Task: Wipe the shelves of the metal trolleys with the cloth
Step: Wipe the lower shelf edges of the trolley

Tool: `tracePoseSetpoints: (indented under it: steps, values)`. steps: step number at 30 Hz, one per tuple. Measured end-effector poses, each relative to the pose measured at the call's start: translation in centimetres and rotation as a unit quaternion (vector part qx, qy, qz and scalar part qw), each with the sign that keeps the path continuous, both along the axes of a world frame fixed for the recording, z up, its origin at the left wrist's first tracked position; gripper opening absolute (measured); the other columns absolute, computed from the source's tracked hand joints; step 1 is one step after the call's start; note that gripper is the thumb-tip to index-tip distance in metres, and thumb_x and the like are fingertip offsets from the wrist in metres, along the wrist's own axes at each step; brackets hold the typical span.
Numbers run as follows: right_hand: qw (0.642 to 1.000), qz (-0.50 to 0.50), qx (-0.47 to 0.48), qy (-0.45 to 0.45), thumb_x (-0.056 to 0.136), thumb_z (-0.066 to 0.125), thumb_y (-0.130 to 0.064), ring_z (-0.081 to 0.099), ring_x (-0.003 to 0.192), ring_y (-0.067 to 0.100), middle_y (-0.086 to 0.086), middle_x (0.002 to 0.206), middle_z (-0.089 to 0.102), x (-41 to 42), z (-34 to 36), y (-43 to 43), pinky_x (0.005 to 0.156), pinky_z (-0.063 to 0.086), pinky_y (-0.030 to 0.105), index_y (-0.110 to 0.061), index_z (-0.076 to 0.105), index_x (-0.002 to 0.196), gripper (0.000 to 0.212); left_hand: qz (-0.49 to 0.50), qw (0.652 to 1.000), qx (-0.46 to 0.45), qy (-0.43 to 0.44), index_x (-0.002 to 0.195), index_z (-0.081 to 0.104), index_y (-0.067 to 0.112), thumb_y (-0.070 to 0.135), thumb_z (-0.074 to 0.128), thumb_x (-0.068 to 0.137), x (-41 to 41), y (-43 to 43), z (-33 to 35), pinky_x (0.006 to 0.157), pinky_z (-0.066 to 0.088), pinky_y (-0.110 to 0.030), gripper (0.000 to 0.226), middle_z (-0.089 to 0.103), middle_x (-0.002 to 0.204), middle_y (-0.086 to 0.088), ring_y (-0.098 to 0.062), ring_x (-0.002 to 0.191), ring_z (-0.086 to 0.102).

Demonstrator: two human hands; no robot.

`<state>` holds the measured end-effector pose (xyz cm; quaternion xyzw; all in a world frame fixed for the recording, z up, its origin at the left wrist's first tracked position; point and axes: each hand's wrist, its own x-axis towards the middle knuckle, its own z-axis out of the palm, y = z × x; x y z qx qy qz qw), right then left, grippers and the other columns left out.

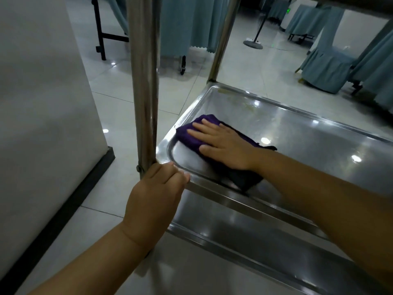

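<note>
The cloth [191, 135] lies partly hidden under the right hand [223, 145].

the trolley shelf [297, 133] and upright post [144, 81] are polished steel, glossy and mirror-like, with yellowish smears near the far corner. the purple cloth [189, 135] looks soft, matt, napped. the floor tiles [255, 67] shine.

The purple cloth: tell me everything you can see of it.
The cloth is dark purple and looks soft and napped, like microfibre, folded or bunched into a thick pad. It lies flat on the shelf near its left end, close to the rim. The right hand presses down on it, palm flat and fingers spread, hiding its middle. Its near end, towards the wrist, looks almost black in shadow.
</note>
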<state>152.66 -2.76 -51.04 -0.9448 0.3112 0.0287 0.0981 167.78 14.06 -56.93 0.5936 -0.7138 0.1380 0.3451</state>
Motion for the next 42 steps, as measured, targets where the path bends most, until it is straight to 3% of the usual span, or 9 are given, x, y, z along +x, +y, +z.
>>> tracePoseSetpoints:
  steps: [7,12,19,22,29,31,35,39,42]
  values:
    - [0.984,-0.105,-0.087,0.115,0.104,0.032,-0.027,0.0,0.147,0.032,0.003,0.162,0.002,3.0,0.4,-10.6,0.115,0.014,0.057,-0.017,0.033,0.146,0.043,0.004,1.0,0.013,-0.022,0.089,0.075,0.012,0.027,0.049,0.077,0.5,-0.2,-0.2,0.068,0.056,-0.029,0.033,0.071,0.088,-0.005,-0.024,0.082,0.07]
    - [0.987,-0.147,-0.042,0.046,0.104,0.024,-0.033,0.0,0.148,0.021,-0.003,0.162,0.006,3.6,0.1,-9.1,0.117,0.008,0.053,-0.025,0.021,0.152,0.048,0.007,1.0,0.006,-0.023,0.088,0.075,0.012,0.021,0.068,0.071,0.7,-0.2,-0.6,0.068,0.057,-0.031,0.02,0.071,0.087,-0.007,-0.026,0.083,0.07]
    - [0.998,0.03,-0.049,0.001,0.1,0.029,-0.044,-0.008,0.145,0.003,-0.013,0.16,0.003,2.4,-1.2,1.7,0.117,-0.003,0.04,-0.039,0.007,0.148,0.053,0.017,1.0,0.008,-0.007,0.086,0.075,0.011,0.016,0.082,0.063,0.1,-0.2,-0.3,0.069,0.056,-0.03,0.024,0.071,0.085,-0.006,-0.024,0.08,0.07]
    - [0.998,0.063,-0.008,-0.03,0.098,0.026,-0.046,-0.01,0.14,-0.002,-0.014,0.159,0.005,2.3,-1.0,2.4,0.117,-0.005,0.037,-0.043,0.006,0.143,0.049,0.026,1.0,0.002,0.002,0.084,0.076,0.012,0.022,0.069,0.069,-0.1,-0.1,-0.1,0.068,0.056,-0.029,0.019,0.071,0.083,-0.005,-0.023,0.077,0.07]
    - [0.997,-0.072,-0.02,-0.01,0.105,0.029,-0.035,0.0,0.148,0.014,-0.006,0.161,0.01,5.3,0.4,-5.9,0.116,0.003,0.036,-0.028,0.018,0.152,0.049,0.022,0.999,-0.026,0.025,0.084,0.076,0.014,0.027,0.048,0.081,0.1,-0.3,-0.2,0.082,0.04,-0.022,0.031,0.072,0.084,-0.002,-0.021,0.08,0.071]
    - [0.991,-0.13,-0.01,0.015,0.105,0.024,-0.037,-0.001,0.148,0.018,-0.004,0.161,0.008,6.4,0.5,-9.4,0.119,0.004,0.045,-0.027,0.017,0.153,0.05,0.023,0.999,-0.03,0.024,0.085,0.076,0.014,0.028,0.048,0.081,0.2,-0.2,-0.3,0.084,0.039,-0.019,0.032,0.072,0.085,-0.001,-0.02,0.081,0.07]
    - [0.984,-0.161,-0.034,0.065,0.103,0.021,-0.035,-0.003,0.148,0.023,0.0,0.162,0.005,7.6,0.0,-11.5,0.118,0.006,0.054,-0.026,0.016,0.153,0.051,0.015,0.998,-0.049,0.024,0.087,0.076,0.014,0.031,0.055,0.089,0.7,-0.3,-1.1,0.095,0.033,-0.018,0.027,0.072,0.089,-0.003,-0.018,0.089,0.067]
    - [0.987,-0.162,-0.007,0.019,0.104,0.02,-0.039,-0.005,0.148,0.017,-0.003,0.162,0.001,7.2,0.4,-6.4,0.118,0.001,0.048,-0.03,0.01,0.153,0.051,0.016,1.0,-0.013,-0.012,0.086,0.075,0.011,0.016,0.076,0.07,0.8,-0.2,-0.9,0.079,0.052,-0.029,0.017,0.071,0.087,-0.007,-0.026,0.082,0.07]
    - [0.995,-0.074,-0.043,0.055,0.104,0.025,-0.033,-0.007,0.148,0.02,-0.002,0.162,-0.003,6.4,0.7,-0.6,0.118,0.002,0.052,-0.027,0.021,0.152,0.048,0.02,0.999,0.023,0.008,0.082,0.073,0.011,0.013,0.083,0.063,0.5,0.2,0.1,0.076,0.055,-0.028,0.022,0.069,0.085,-0.006,-0.023,0.079,0.068]
